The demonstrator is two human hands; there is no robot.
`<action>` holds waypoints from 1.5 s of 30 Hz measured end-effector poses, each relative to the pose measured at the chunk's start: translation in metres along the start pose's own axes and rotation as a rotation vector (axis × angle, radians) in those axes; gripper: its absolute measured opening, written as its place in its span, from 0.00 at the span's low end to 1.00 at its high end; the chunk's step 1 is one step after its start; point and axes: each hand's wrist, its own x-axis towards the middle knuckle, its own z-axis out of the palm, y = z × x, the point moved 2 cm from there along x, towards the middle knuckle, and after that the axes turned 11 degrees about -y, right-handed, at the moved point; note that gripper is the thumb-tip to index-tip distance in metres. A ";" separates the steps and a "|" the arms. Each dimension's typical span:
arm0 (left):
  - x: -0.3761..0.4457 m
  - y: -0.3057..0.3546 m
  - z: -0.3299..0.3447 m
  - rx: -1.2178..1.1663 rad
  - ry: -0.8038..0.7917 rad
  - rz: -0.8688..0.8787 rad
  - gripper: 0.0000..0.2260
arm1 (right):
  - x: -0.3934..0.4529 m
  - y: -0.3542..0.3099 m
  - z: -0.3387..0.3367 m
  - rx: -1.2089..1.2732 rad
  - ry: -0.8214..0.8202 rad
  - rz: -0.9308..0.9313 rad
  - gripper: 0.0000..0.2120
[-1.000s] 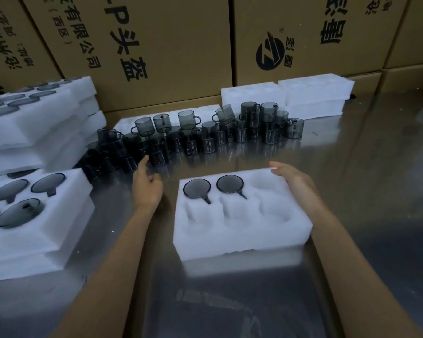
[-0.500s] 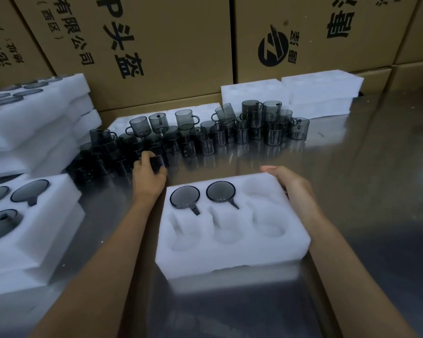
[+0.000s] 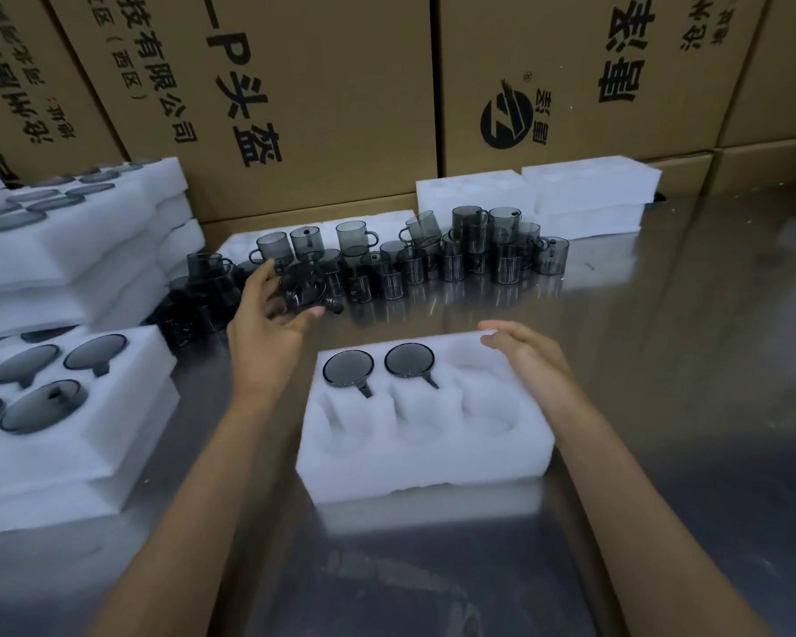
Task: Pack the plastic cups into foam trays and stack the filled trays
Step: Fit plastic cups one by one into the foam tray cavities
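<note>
Left hand: the left hand (image 3: 267, 314) grips a dark smoky cup (image 3: 305, 287), lifted at the near edge of the loose cups (image 3: 433, 259).
Right hand: the right hand (image 3: 525, 356) lies with relaxed fingers on the far right corner of the tray, holding nothing.
Tray: a white foam tray (image 3: 423, 457) sits on the metal table (image 3: 662, 360); two cups fill its far left and far middle pockets.
Left side: stacked filled trays (image 3: 65, 452).
Far: empty trays (image 3: 589, 195), cardboard boxes (image 3: 322, 85).
</note>
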 end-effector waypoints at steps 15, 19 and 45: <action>-0.088 0.080 0.081 0.100 -0.283 0.427 0.27 | -0.048 -0.028 0.013 0.048 -0.116 -0.394 0.15; -0.087 0.080 0.084 0.122 -0.317 0.450 0.26 | -0.045 -0.029 0.006 0.056 -0.083 -0.401 0.14; -0.087 0.065 0.095 0.484 -0.632 0.186 0.27 | -0.027 -0.007 -0.007 -0.133 0.066 -0.236 0.03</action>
